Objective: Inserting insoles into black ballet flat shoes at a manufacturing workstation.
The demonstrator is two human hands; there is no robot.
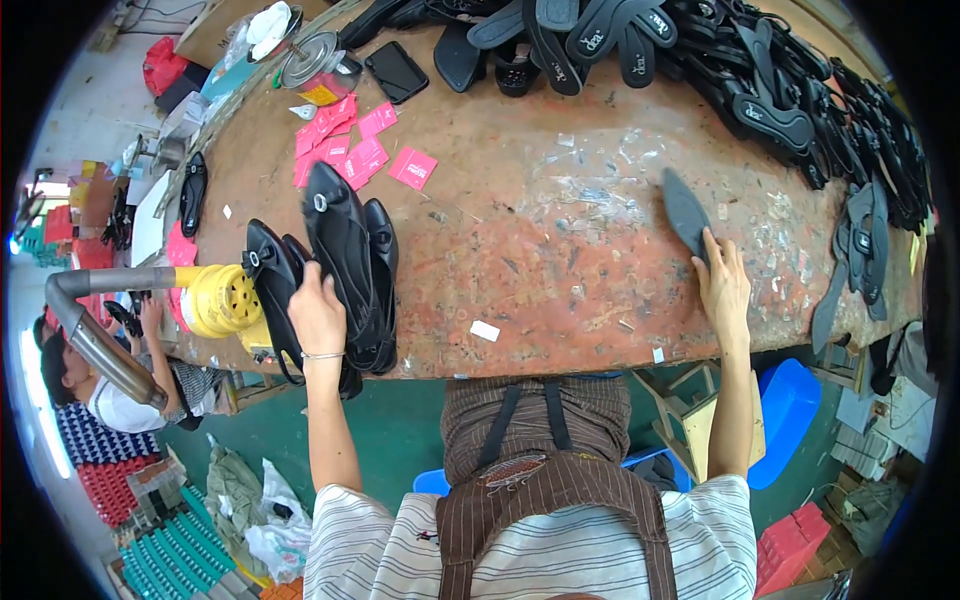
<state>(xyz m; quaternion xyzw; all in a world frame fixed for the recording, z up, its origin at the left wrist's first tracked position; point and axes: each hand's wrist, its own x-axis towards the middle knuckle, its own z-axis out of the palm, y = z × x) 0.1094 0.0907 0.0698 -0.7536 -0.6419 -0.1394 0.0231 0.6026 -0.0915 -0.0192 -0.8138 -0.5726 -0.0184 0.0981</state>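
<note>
Here the right fingers (713,250) pinch the near end of a grey insole (685,208), its long axis running forward and slightly left from them over the counter (560,300), while well leftward the left fingers (312,278) touch black shoes (342,238), whether gripping I can't tell.

Short pale lettering, the same lowercase mark each time, stands at the heel end of several dark insoles (592,36) along the far edge of the table, and again on a black insole (778,126) lying on the heap to the right. The pink cards (412,168) on the left bear small white print in a few lines. The tin (322,92) beside them has a yellow-and-red label, its wording probably too small to make out.
</note>
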